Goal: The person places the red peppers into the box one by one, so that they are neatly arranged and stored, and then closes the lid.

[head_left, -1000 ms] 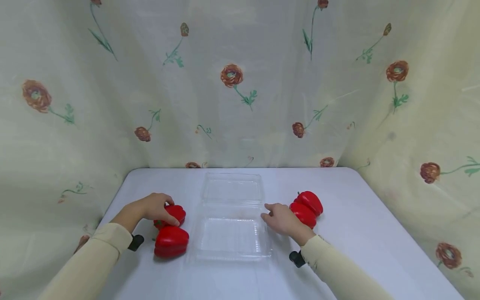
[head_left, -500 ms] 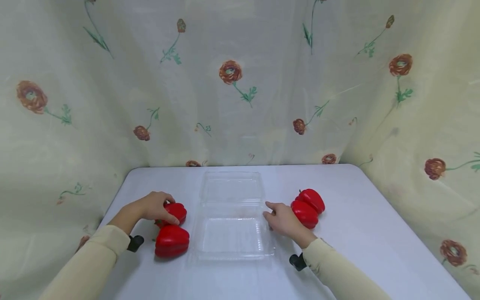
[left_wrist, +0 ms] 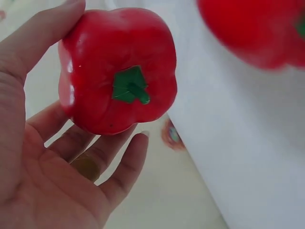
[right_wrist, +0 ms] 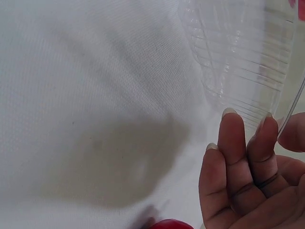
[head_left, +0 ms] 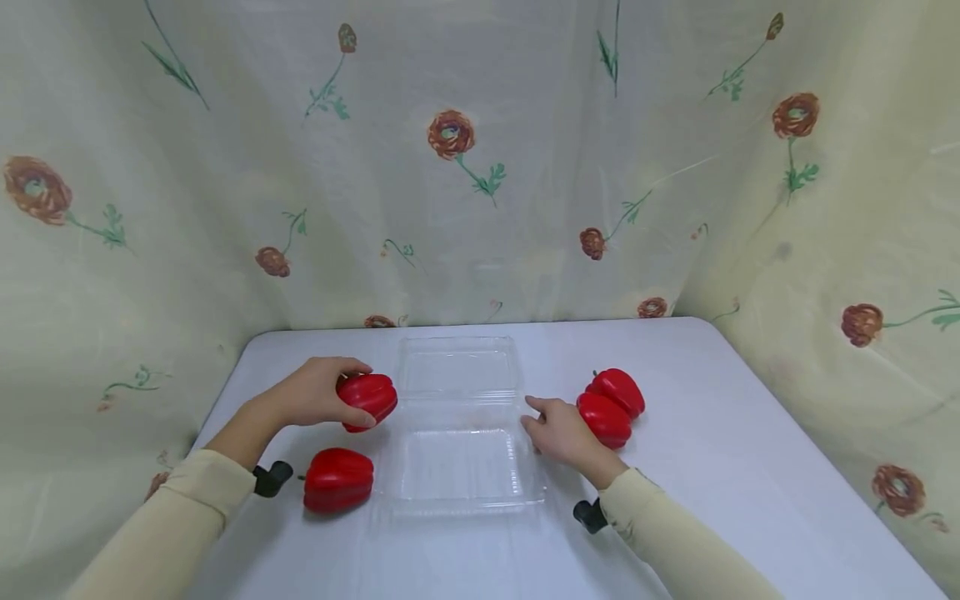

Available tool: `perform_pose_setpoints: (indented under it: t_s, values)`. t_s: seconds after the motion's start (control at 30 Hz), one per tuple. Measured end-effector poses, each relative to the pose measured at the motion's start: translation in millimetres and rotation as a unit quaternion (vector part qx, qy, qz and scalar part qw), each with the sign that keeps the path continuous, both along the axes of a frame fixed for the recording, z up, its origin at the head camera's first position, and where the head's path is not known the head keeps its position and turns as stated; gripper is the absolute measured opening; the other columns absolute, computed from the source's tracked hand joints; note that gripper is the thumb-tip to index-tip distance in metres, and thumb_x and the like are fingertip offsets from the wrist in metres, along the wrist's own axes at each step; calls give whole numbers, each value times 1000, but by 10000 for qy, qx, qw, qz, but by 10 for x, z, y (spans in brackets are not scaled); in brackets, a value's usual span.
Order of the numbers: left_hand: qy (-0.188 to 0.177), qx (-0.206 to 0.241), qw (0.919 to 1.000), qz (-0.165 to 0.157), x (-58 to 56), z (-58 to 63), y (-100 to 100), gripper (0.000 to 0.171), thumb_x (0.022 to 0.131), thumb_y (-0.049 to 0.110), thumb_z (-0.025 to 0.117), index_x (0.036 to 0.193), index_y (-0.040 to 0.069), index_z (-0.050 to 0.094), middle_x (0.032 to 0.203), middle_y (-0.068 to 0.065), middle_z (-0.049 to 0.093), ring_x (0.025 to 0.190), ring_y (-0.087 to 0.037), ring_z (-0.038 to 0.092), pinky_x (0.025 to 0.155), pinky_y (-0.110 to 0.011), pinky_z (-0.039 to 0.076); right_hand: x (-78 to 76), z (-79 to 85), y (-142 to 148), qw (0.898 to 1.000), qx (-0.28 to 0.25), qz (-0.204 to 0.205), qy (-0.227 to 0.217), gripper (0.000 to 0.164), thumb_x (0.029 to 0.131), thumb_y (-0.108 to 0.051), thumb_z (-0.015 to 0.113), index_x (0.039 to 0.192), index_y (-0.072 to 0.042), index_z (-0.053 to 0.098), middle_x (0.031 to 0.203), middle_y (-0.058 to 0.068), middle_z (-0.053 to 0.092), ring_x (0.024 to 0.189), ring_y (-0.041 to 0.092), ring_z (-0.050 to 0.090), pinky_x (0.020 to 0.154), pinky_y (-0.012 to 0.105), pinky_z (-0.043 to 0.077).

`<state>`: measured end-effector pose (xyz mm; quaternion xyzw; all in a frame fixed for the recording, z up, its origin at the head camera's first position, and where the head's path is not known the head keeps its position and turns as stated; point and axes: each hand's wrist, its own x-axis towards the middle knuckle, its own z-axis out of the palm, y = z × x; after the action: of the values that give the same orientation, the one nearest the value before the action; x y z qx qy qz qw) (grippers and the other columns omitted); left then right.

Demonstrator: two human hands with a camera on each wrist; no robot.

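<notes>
Loose pepper [head_left: 338, 481] is seen near left, just beside the clear box [head_left: 461, 467]. Pair of peppers [head_left: 604, 421] is set touching on the right; gap to box is taken up by right hand [head_left: 562, 432], rim [right_wrist: 294, 102] pinched between thumb and a finger. Held pepper [head_left: 367, 402] is gripped in left hand [head_left: 318, 392], thumb and part-spread fingers around it, just left of box. Box is laid open, lid [head_left: 457, 369] toward far side. Table [head_left: 712, 500] is white; back and sides are screened by floral curtain [head_left: 525, 275].

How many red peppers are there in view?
4: one pepper in the left hand, a second pepper on the table at left, a third pepper and fourth pepper together beside the right hand.
</notes>
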<state>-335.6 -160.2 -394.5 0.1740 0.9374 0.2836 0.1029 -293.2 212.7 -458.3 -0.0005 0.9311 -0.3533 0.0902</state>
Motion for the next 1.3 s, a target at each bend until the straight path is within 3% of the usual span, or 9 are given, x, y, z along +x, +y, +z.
perform_pose_setpoints:
  t_s: [0.37, 0.6, 0.87, 1.07, 1.3]
  values:
    - [170, 32, 9974, -707, 71, 79, 489, 83, 62, 34, 94, 134, 13, 56, 117, -1, 62, 106, -22, 57, 72, -34, 57, -6, -10, -7, 9999, -122, -78, -11, 63, 94, -30, 65, 150, -10, 43, 73, 6, 64, 61, 22, 58, 58, 27, 49]
    - [16, -59, 9958, -912, 66, -28, 638, 76, 63, 32, 94, 129, 16, 59, 113, 4, 62, 104, -19, 57, 72, -32, 57, -3, -26, -8, 9999, -114, -28, 20, 62, 95, -30, 64, 149, -10, 44, 73, 4, 63, 61, 21, 58, 57, 27, 49]
    - [160, -293, 9940, -1041, 60, -146, 746, 75, 60, 35, 95, 125, 17, 62, 109, 5, 59, 103, -17, 55, 72, -32, 57, 3, -33, 7, 9999, -101, -25, -9, 61, 95, -30, 64, 149, -10, 44, 72, 5, 62, 61, 22, 58, 57, 27, 49]
    - [525, -791, 9878, -1232, 81, -249, 810, 74, 61, 41, 93, 125, 17, 64, 109, 7, 59, 106, -15, 54, 84, -41, 52, 5, -27, 12, 9999, -138, -7, -21, 61, 95, -30, 64, 149, -10, 44, 74, 6, 63, 61, 22, 58, 57, 27, 49]
    - [608, -1029, 9843, -1298, 81, -352, 841, 77, 62, 42, 92, 129, 17, 63, 114, 7, 60, 110, -15, 51, 91, -46, 47, 2, -10, 28, 9998, -171, 42, 30, 61, 95, -30, 65, 149, -10, 45, 73, 6, 63, 62, 22, 59, 57, 28, 50]
